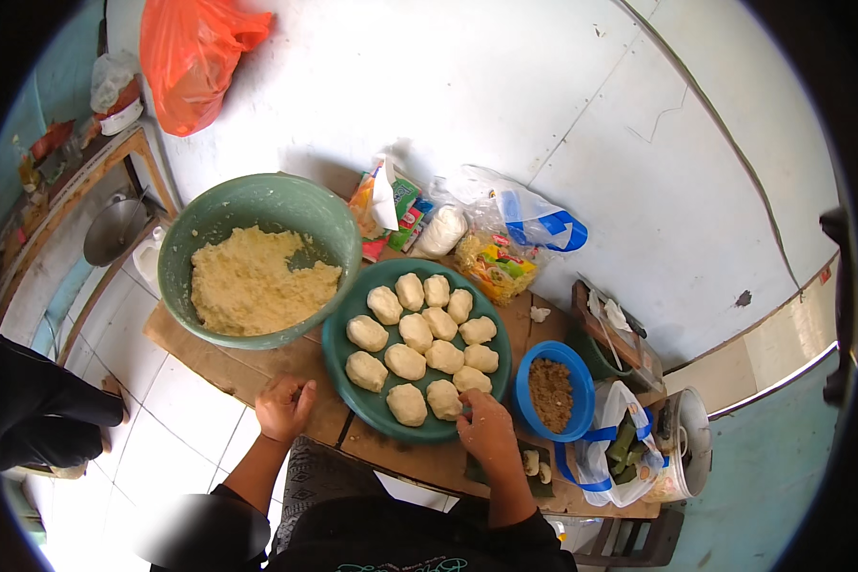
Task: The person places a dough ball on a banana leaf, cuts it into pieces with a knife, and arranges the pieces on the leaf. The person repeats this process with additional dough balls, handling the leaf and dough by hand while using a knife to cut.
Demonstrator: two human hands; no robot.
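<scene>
A round green tray [336, 372] holds several oval dough pieces. My right hand [485, 429] is at its lower right rim, fingertips at one dough piece [443, 399]; the hidden fingertips do not show whether they grip it. Left of the tray, my left hand [284, 407] rests empty near the table's front edge, thumb apart from the curled fingers. A large green basin [257, 189] with crumbly yellow dough [257, 286] stands at the back left. To the right of the tray is a blue bowl [520, 386] of brown crumbly filling [549, 393].
Packets [400, 207] and a bag of noodles [497, 264] lie behind the tray. A plastic bag with green rolls [625, 450] and a metal pot [693, 443] stand at the right. Small pieces lie on a leaf [543, 486] beside my right wrist. Another person [43, 400] is at the far left.
</scene>
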